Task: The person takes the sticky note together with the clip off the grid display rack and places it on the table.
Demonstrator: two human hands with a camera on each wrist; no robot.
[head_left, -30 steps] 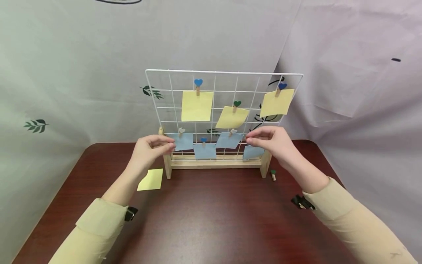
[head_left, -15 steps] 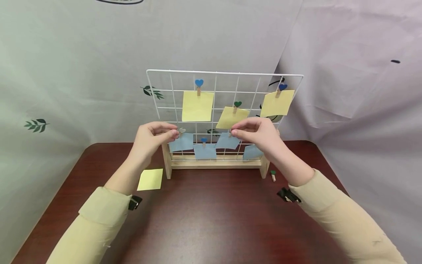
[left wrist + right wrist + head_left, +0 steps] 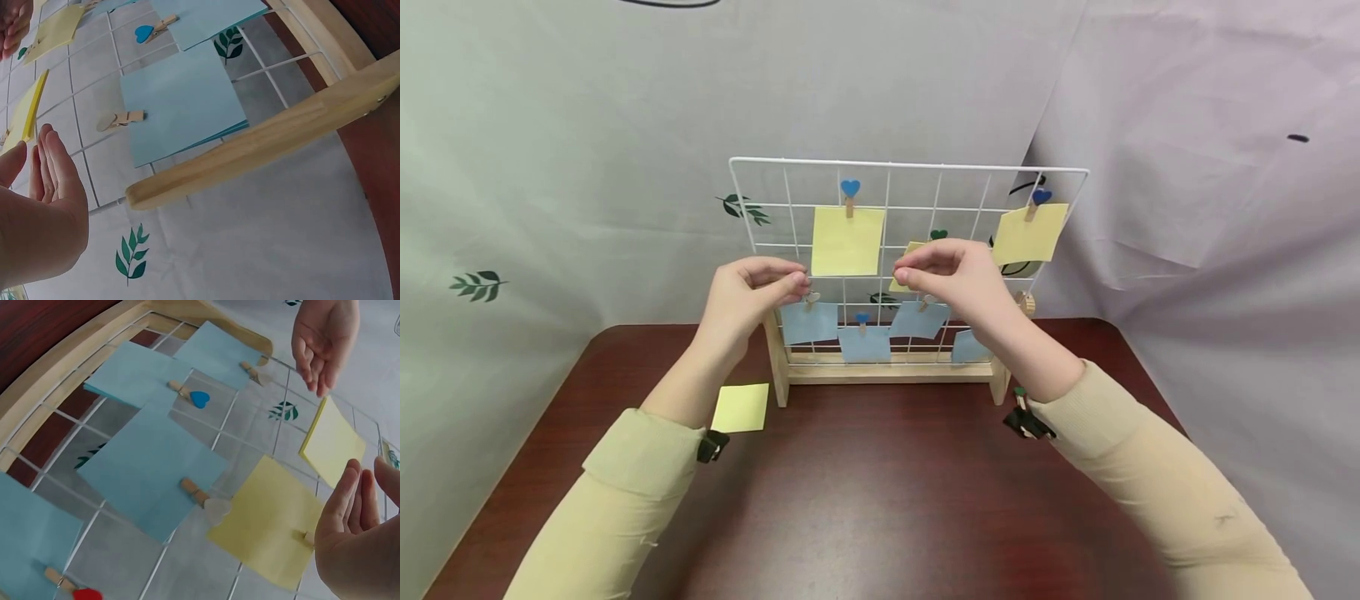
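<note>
A white wire grid (image 3: 898, 166) on a wooden stand carries yellow and blue sticky notes held by small heart-topped clothespins. My left hand (image 3: 748, 296) hovers by the grid's left side, just above a blue note (image 3: 811, 323) with a white-heart clothespin. Near its fingertips, in the right wrist view, hangs a yellow note (image 3: 334, 445) under the blue-heart clothespin (image 3: 850, 200). My right hand (image 3: 962, 279) is in front of the middle of the grid, partly covering another yellow note (image 3: 269, 522). In the wrist views the fingers and thumbs stand apart, with nothing visible between them.
A loose yellow note (image 3: 741, 407) lies on the dark table (image 3: 857, 475), left of the stand (image 3: 891, 374). A green-heart clothespin (image 3: 1020, 397) lies right of it, partly hidden by the right wrist's camera. A pale cloth (image 3: 880, 83) hangs behind.
My right hand has moved left and up, from the grid's lower right past the white-heart clothespin toward the middle. My left hand has risen slightly. The notes and clothespins stay where they were.
</note>
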